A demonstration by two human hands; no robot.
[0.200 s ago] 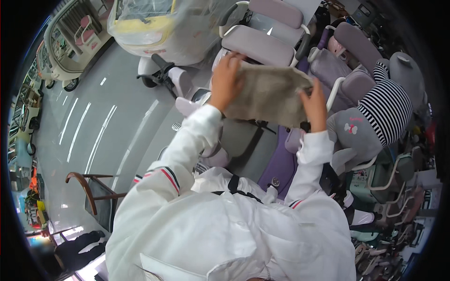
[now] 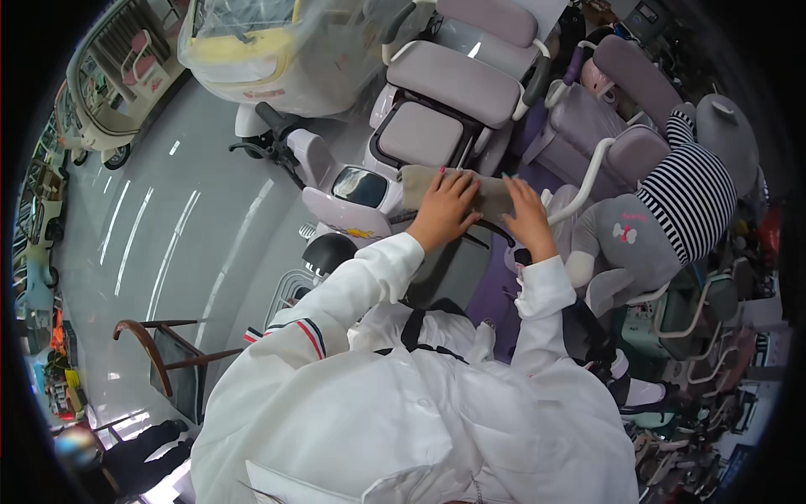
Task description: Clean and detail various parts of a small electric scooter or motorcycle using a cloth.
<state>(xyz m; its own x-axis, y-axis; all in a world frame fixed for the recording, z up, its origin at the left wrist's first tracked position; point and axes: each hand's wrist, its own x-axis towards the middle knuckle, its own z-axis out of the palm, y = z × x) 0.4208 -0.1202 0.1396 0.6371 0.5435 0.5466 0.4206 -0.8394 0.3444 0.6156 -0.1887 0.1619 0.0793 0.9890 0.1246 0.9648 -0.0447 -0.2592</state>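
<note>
A grey-beige cloth is bunched into a narrow band in front of me, above the footboard area of a lilac scooter. My left hand grips its middle from above, fingers over the far edge and thumb on the near side. At the right end, my right hand has fingers and thumb around the cloth; part of this grip is hidden. Just beyond the cloth are the scooter's small lilac seat and its wider rear seat. A dark screen on the scooter lies left of my left hand.
Handlebars stick out at the left. A plastic-wrapped white and yellow vehicle stands behind them. On the right, a plush toy in a striped shirt leans on another lilac scooter with a white armrest. A wooden chair stands lower left.
The cloth, spread out between my hands before, is now bunched narrow. Both hands have come closer together and nearer to me, uncovering the small seat and the screen.
</note>
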